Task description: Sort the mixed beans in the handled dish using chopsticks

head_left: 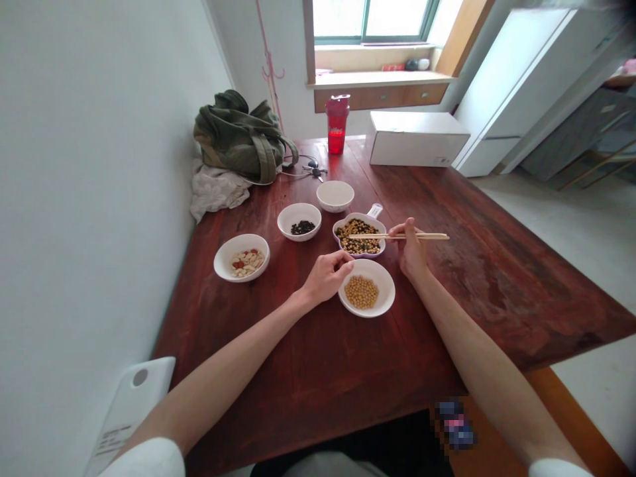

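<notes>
**Wall and far end, left to right.** White wall (99, 185) along the table's left side; white plastic board (130, 404) at the near left corner; crumpled pale cloth (216, 191); olive bag (238, 139); keys (314, 170) near the far end.

**Bowls, left to right.** White bowl (222, 260) of pale nuts and red pieces (247, 263); white bowl (293, 233) of black beans (303, 228); plain white bowl (335, 185) at the far end of the group; handled dish (360, 216) of mixed beans (358, 237); white bowl (377, 305) of soybeans (361, 292), nearest the person.

**Hands.** Left hand (325, 277): fingers curled and closed, resting at the soybean bowl's rim just beside the handled dish; nothing shows in its grip. Right hand (408, 248): narrow grip on a pair of wooden chopsticks (422, 236), held level, their tips together across the mixed beans, no bean visible between them.

**Edges and room.** Dark red wooden table (318, 371): its left edge runs along the wall, its near edge lies under the forearms, and broad bare wood spreads right of the right hand. Red cup (336, 132) and white box (415, 142) stand at the far edge.
</notes>
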`<state>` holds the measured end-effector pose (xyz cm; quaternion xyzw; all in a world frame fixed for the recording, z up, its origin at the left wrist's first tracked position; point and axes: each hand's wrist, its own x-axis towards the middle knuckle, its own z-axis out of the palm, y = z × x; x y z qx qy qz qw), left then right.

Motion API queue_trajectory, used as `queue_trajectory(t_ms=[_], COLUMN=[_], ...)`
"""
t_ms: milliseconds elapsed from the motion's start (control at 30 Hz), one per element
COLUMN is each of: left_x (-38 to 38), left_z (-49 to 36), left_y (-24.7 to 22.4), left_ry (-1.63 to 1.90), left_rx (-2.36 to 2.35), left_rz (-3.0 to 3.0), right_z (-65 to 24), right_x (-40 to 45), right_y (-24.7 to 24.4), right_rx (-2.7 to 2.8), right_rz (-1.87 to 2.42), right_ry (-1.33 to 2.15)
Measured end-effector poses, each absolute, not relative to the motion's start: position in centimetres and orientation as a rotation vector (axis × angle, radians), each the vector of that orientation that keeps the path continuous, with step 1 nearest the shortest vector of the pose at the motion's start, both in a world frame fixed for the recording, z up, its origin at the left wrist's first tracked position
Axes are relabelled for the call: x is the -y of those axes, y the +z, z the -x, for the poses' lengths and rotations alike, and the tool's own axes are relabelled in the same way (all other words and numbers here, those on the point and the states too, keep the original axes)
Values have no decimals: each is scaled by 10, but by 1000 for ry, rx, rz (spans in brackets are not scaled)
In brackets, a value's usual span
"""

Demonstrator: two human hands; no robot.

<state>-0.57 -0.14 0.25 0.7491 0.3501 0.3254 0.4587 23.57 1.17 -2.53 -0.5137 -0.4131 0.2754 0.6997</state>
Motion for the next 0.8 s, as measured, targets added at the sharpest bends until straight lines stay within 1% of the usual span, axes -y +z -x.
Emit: queue_trajectory(t_ms=[333,800], left_x=[2,2], left_z=[5,6], left_y=[3,3], left_ry=[796,805], left_rx=[-860,-861], left_rz=[-1844,-1863], right_z=[-230,-226], right_x=[0,2], right_y=[-17,-12], right_rx=[1259,1278], right_rz=[1234,1275], right_ry=[524,515])
